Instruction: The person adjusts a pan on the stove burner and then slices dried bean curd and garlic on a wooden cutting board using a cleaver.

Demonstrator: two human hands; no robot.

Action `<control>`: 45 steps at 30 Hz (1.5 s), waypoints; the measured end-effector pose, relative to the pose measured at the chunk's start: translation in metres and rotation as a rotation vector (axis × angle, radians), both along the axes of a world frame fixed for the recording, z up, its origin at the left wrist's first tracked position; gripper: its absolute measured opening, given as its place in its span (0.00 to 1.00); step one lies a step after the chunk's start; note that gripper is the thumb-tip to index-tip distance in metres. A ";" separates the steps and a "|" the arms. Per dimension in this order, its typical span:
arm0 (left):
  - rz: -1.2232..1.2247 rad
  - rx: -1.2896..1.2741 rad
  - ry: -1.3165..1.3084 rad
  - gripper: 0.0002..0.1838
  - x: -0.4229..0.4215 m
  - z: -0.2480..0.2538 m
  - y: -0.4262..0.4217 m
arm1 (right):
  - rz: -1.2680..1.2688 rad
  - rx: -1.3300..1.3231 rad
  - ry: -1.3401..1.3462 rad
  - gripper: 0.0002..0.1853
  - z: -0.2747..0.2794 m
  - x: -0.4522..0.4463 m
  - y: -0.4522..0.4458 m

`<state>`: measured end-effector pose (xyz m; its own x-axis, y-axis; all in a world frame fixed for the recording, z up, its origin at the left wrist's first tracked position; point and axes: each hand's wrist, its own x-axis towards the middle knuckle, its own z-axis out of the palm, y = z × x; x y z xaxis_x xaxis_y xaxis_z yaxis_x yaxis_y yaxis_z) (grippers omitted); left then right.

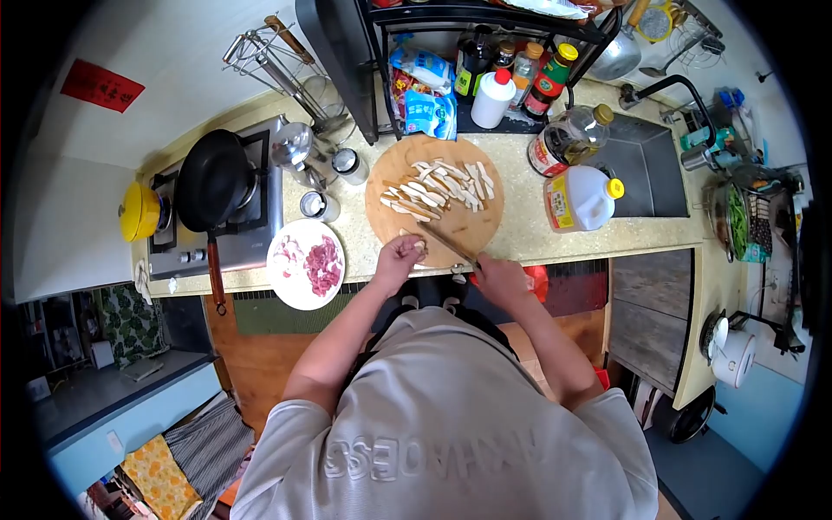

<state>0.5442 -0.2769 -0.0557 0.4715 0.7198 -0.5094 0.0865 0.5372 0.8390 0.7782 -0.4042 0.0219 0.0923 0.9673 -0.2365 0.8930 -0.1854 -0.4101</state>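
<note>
My right hand [503, 282] is wrapped round the handle of a knife [446, 242], whose blade slants over the front of the round wooden cutting board [386, 186]. On the board's near left edge, my left hand [399, 262] has its fingers closed on a small pale piece [419, 246], perhaps a garlic clove. The knife tip lies a little above and beside those fingers. Farther back on the board are many pale strips with brown edges [440, 184], loosely heaped. Left of the board, a white plate [282, 290] carries raw sliced meat [322, 265] and a paler pinkish pile.
A black frying pan [212, 178] sits on the stove, its handle jutting past the counter edge. Two small jars [348, 165] stand left of the board. To the right are an oil jug [582, 201], a large dark bottle [568, 143] and the sink [646, 165]. A bottle rack [407, 22] stands behind.
</note>
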 end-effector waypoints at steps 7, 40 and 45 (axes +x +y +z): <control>0.104 -0.377 -0.376 0.14 -0.007 -0.001 0.001 | 0.005 0.017 0.015 0.10 0.004 -0.002 0.008; -0.290 1.118 0.398 0.08 0.019 0.016 0.005 | 0.018 -0.066 0.131 0.09 0.009 0.000 -0.010; -0.293 1.122 0.378 0.08 0.020 0.015 0.008 | 0.061 -0.075 0.161 0.09 0.001 0.002 -0.004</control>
